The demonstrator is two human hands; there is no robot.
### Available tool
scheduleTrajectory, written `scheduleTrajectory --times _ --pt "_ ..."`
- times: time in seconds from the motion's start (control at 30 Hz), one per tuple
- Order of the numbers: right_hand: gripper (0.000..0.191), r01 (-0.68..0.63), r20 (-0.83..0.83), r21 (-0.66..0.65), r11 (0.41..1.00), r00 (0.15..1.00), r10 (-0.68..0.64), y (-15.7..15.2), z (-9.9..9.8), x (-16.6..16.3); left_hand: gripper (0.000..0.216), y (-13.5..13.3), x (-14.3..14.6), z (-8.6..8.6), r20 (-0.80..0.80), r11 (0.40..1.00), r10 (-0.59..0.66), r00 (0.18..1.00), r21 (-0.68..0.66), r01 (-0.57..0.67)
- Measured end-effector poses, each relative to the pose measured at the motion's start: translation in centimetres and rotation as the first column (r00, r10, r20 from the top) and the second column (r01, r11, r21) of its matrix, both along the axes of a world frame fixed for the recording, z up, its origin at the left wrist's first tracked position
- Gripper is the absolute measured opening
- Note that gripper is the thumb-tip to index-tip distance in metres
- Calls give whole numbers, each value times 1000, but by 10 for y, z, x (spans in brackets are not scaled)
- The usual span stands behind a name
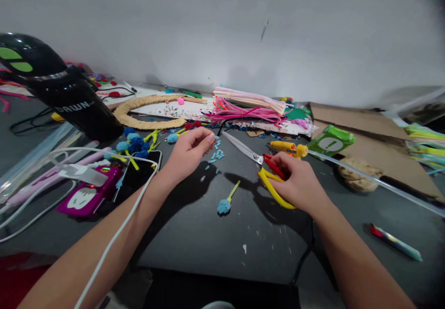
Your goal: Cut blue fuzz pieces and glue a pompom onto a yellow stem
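My right hand point(297, 181) grips a pair of scissors point(243, 147) by their red and yellow handles. The blades point away to the upper left and look closed. Thumb and fingers of my left hand point(191, 151) are pinched together; what they hold, if anything, is too small to name. Beside those fingertips, small cut light-blue pieces point(218, 154) are scattered on the dark grey table point(215, 249). Nearer to me lies a light-blue fuzzy flower point(224, 206) on a short yellow-green stem, touched by neither hand.
Blue pompom flowers point(135, 144) and a purple power bank point(92, 193) lie left, below a black bottle point(73, 96). Pink pipe cleaners point(246, 107) are stacked behind. At right are a yellow glue gun point(288, 148), a green packet point(332, 141) and a pen point(396, 242). A white cable point(118, 235) crosses my left forearm.
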State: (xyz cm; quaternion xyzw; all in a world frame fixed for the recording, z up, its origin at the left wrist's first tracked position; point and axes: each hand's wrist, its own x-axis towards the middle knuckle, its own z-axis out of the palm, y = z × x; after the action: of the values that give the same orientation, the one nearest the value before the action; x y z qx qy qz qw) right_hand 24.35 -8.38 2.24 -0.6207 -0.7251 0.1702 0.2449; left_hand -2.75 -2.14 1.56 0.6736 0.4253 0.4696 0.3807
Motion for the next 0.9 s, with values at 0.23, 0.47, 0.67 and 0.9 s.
scheduleTrajectory --times 0.23,0.47,0.67,0.9 --pt "24 -38 -13 -20 999 999 38 0 -1 -1 28 -2 -1 0 1 1000 -29 1000 1 29" --pt "23 -38 1 -27 999 999 38 0 -1 -1 28 -2 0 2 -16 999 -32 999 18 33" --pt "22 -44 18 -20 999 999 44 1 -4 0 28 -2 -1 3 -33 999 -26 999 26 26" --pt "22 -58 26 -3 998 998 58 1 -3 0 28 -3 -1 3 -38 1000 -22 999 18 22"
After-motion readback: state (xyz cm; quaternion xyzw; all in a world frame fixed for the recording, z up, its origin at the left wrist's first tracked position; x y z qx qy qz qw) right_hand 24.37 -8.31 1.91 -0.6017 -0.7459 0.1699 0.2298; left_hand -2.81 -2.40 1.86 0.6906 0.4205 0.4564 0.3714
